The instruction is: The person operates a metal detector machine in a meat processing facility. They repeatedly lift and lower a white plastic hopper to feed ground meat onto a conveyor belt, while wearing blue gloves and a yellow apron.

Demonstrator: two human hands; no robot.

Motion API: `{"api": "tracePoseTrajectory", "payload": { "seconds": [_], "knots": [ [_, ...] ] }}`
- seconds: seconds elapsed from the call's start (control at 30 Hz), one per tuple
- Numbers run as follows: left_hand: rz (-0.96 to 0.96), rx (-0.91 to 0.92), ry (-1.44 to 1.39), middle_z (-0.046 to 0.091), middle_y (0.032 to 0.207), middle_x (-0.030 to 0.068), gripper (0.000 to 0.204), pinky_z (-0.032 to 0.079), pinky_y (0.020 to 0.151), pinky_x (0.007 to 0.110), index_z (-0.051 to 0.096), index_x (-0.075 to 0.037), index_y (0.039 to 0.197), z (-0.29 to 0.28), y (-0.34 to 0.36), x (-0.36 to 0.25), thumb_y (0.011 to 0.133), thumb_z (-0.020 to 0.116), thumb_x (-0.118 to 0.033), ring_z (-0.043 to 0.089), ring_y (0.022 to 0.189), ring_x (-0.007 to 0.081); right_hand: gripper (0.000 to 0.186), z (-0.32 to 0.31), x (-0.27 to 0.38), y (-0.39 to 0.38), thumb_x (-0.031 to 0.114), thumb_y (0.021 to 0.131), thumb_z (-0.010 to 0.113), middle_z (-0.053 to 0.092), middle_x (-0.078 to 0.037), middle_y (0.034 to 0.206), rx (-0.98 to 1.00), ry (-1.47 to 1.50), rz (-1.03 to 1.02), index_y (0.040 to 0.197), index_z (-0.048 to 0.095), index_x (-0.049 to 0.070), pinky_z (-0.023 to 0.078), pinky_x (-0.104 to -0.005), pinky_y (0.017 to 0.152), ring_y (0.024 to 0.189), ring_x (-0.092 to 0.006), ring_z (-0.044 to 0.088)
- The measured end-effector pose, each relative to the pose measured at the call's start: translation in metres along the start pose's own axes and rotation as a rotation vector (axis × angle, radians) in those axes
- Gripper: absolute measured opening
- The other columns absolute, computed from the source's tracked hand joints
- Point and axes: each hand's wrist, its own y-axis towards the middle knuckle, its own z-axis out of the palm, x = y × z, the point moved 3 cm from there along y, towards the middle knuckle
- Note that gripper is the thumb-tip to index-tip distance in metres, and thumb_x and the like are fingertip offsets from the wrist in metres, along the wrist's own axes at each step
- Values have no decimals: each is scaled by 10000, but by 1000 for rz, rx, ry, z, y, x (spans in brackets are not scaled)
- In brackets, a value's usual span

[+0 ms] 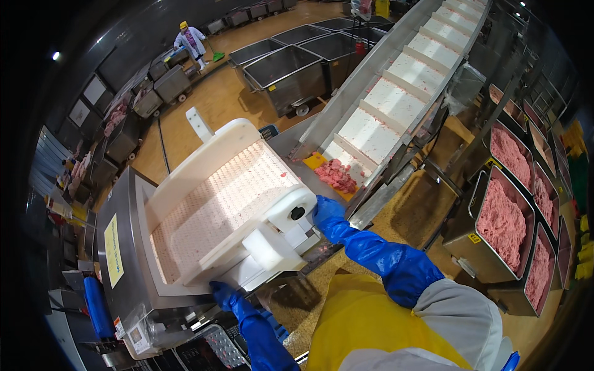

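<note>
Belt unit [216,213] at centre-left we seem to be steadying, left hand [226,295] and right hand [328,211] at its edges, fingers' closure unclear; shifting it needs balanced support.

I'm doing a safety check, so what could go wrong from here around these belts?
First, the right hand is close to the end of the short belt. If that belt runs, which I can't tell, the hand might get pinched. Second, the meat is heaped at the foot of the sloped belt, so some could spill over the edge.
</note>
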Motion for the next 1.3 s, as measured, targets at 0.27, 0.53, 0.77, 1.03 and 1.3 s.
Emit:
{"api": "tracePoseTrajectory", "payload": {
  "seconds": [0.27,0.53,0.77,1.03,1.3],
  "knots": [
    [48,-64,-12,737,1024,246,752,561,857,542,759,-35,1076,12,10,6,1015,295,-624,700,963,469,214,-10,5,0,182,864,601,708,-167,945,-45,31,-12,1046,644,78,552,-523,772,895,-388,687],
    [27,-65,-38,744,977,232,736,569,800,530,770,-70,1037,10,19,18,998,312,-644,707,933,456,260,3,6,-2,177,856,607,707,-169,943,-35,63,-17,1094,657,85,549,-523,775,891,-395,685],
    [47,-62,-73,736,1041,241,753,534,884,562,767,-25,1063,2,-2,1,1013,307,-620,684,992,482,270,15,-9,1,185,850,628,711,-183,919,-78,55,-24,1091,671,71,555,-510,771,863,-393,691],
    [21,-33,-67,737,930,259,782,567,806,565,779,-11,953,15,7,5,996,344,-659,713,895,470,198,-7,10,4,172,868,614,710,-232,932,-55,33,-16,994,679,35,540,-541,769,870,-463,674],
    [167,79,-90,747,938,193,739,559,736,561,708,-91,1071,41,18,19,1049,190,-617,697,830,473,335,29,-20,11,323,980,553,733,-206,943,28,67,-185,1130,699,63,556,-520,774,890,-424,703]
  ]
}}
